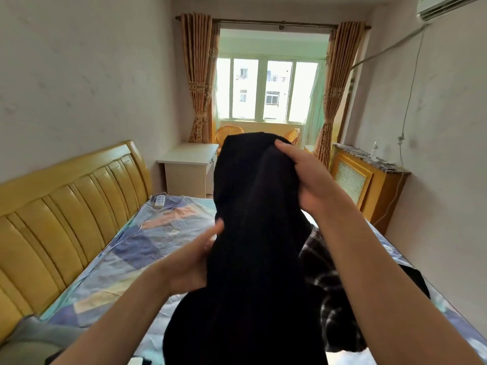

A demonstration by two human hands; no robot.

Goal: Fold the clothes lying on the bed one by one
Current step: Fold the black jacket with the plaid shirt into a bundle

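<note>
We have a black knit garment (253, 233) lifted off the bed (147, 248), hanging down the centre of the frame from the window line to the bottom edge. It drapes in long soft folds with faint ribbing, so we judge it limp, fairly thick and a little heavy for cloth, not slippery; it will sag wherever we do not support it. Our right hand (308, 177) is clamped on its top edge, upper right of centre, thumb over the fabric. Our left hand (196, 259) is lower, at the garment's left side, fingers partly closed against the cloth; whether it truly pinches the cloth we cannot tell. We would take hold at two matching points, shoulders or hem corners, to spread it flat. Beside it, lower right, a dark plaid shirt (326, 293) lies crumpled on the patterned bed sheet. The yellow padded headboard (66, 219) runs along the left.
</note>
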